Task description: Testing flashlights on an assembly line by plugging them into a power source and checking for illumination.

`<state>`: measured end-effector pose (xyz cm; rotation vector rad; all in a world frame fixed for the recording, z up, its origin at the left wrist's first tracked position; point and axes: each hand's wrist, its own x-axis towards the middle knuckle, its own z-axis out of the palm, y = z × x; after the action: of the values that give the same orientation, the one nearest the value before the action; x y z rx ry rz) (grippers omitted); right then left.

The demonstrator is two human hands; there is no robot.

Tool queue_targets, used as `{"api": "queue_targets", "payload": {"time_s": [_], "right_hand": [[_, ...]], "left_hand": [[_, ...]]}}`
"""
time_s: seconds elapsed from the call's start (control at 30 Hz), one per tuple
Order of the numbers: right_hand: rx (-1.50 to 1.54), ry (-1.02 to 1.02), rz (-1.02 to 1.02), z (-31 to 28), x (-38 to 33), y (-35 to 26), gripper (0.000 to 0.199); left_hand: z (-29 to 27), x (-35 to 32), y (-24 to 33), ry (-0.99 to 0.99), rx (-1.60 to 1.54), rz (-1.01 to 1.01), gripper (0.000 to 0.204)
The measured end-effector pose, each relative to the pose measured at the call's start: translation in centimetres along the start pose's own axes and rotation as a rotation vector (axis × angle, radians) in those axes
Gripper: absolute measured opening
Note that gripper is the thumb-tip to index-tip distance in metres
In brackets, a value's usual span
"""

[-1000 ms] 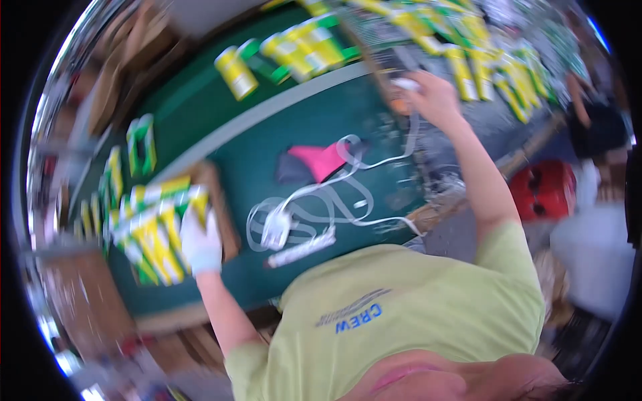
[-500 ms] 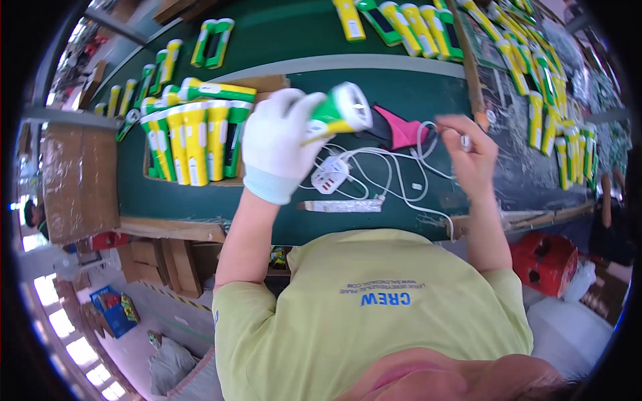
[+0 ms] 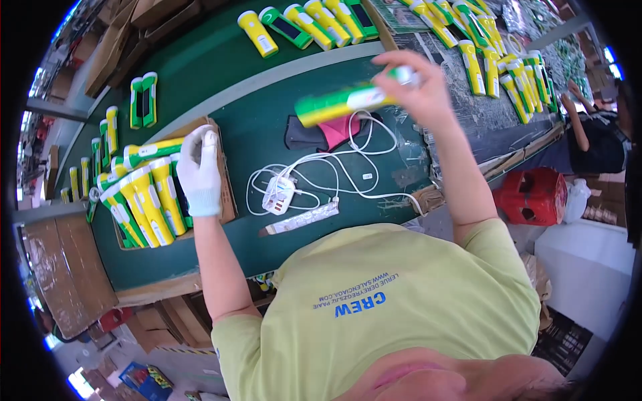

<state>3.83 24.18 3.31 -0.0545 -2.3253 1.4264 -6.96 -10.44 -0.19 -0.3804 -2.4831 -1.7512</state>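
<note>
A green and yellow flashlight (image 3: 341, 104), blurred by motion, lies nearly level in the air over the green bench. My bare right hand (image 3: 422, 90) is closed around its right end, and a bit of white shows between the fingers. My left hand (image 3: 200, 167), in a white knitted glove, is at the right side of a cardboard box (image 3: 227, 197) filled with flashlights. Its fingers curl over the right end of a green and yellow flashlight (image 3: 155, 151) lying across the others. That end is hidden by the glove.
Tangled white cables join a white power strip (image 3: 278, 195) on the bench. A black and pink cloth pouch (image 3: 331, 134) lies beneath the raised flashlight. More flashlights (image 3: 314, 25) stand along the far belt and at right. Beyond the right end, another person's arm (image 3: 579, 123) shows.
The flashlight held in my left hand has passed to my right hand. My gloved hand has moved left to the box. The whole view has turned and shifted.
</note>
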Motion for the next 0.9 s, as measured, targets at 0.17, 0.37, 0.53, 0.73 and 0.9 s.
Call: {"api": "queue_targets", "payload": {"time_s": [0.17,0.37,0.53,0.73,0.9], "right_hand": [[0.148,-0.033,-0.006,2.9,-1.1,-2.3,0.037],[-0.306,0.005,0.134,3.5,-2.1,-4.7,0.057],[0.259,-0.494,0.221,0.4,-4.1,-0.7,0.028],[0.31,-0.259,0.235,4.1,-5.1,-2.2,0.013],[-0.559,-0.093,-0.602,8.2,-4.5,-2.2,0.017]], "left_hand": [[5.7,-1.4,7.7,-0.238,0.398,0.665,0.044],[11.8,-1.4,4.5,-0.473,-0.089,-0.031,0.042],[10.6,-0.9,0.5,-0.351,-1.092,-0.759,0.045],[10.1,-3.2,2.0,-0.337,-1.003,-0.748,0.043],[12.0,-2.9,0.6,-0.344,-0.909,-0.581,0.039]]}}
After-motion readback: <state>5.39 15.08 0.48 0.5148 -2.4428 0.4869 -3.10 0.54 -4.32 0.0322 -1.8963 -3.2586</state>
